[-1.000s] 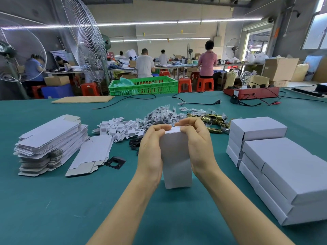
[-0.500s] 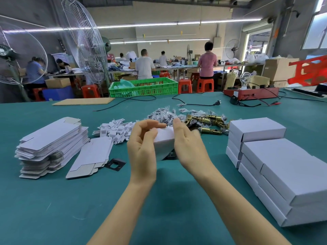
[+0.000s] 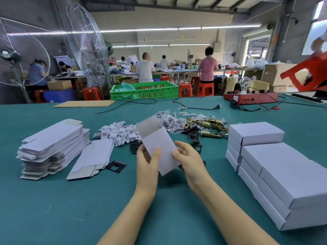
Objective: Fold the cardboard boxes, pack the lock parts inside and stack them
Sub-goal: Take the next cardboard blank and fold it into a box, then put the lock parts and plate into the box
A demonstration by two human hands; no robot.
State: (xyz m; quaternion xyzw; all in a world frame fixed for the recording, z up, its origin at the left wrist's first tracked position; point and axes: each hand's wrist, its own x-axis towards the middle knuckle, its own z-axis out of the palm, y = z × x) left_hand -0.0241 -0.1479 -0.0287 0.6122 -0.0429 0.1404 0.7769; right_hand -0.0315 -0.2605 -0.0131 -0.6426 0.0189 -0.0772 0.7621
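Observation:
A white cardboard box [image 3: 160,142] is held tilted above the green table, its grey end flap up and away from me. My left hand [image 3: 147,163] grips its near left side with the thumb on the front face. My right hand [image 3: 189,156] holds its right edge with thumb and fingers. Flat unfolded box blanks lie in a stack [image 3: 53,147] at the left, with a few more [image 3: 92,158] beside it. Brass lock latches [image 3: 208,128], black plates [image 3: 115,166] and small bagged parts [image 3: 169,119] lie behind the box. Finished white boxes [image 3: 276,167] are stacked at the right.
White cardboard inserts [image 3: 116,132] are heaped left of the bagged parts. Cables [image 3: 194,107], a red device [image 3: 251,98] and a green crate [image 3: 145,90] sit at the table's far side. A red stool [image 3: 311,71] is carried at the far right. Workers stand at tables behind.
The box has turned from upright between both hands to tilted with its flap end pointing away. Both hands shifted to its near end. A red stool came into view at the right.

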